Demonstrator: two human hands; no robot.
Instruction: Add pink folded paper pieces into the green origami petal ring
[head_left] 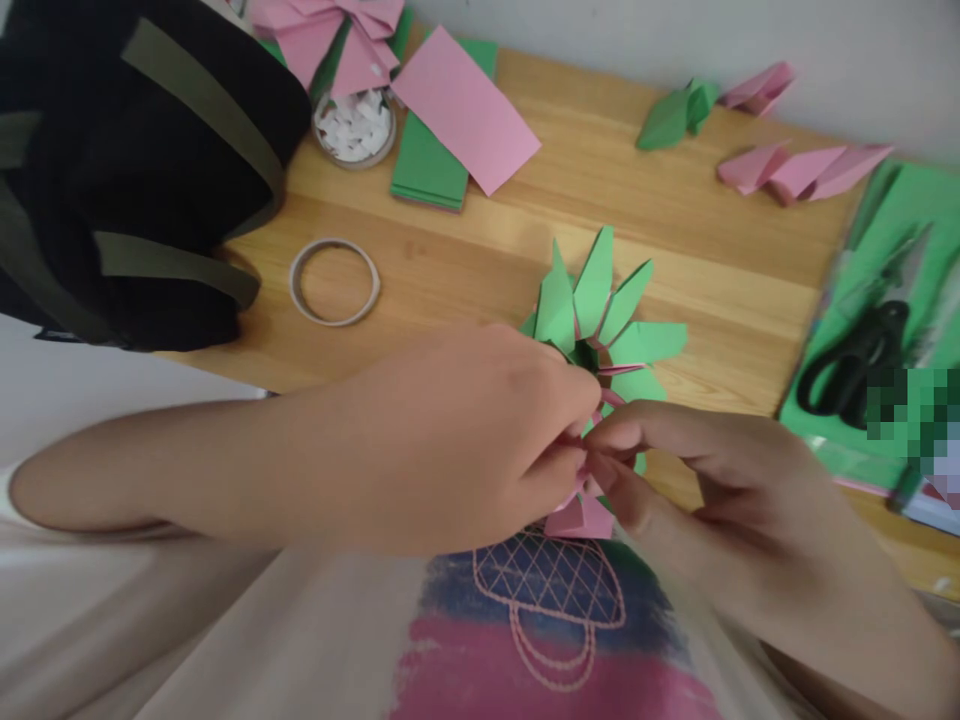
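Pinching pink fold of paper flower (600,330): left hand (480,440), right hand (697,470) fingertips pressed together

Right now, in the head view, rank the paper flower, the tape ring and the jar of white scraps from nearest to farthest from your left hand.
1. Paper flower: pinched in the left hand, at the near edge of the table.
2. Tape ring: lying flat, left of the flower.
3. Jar of white scraps: farthest back, upper left.
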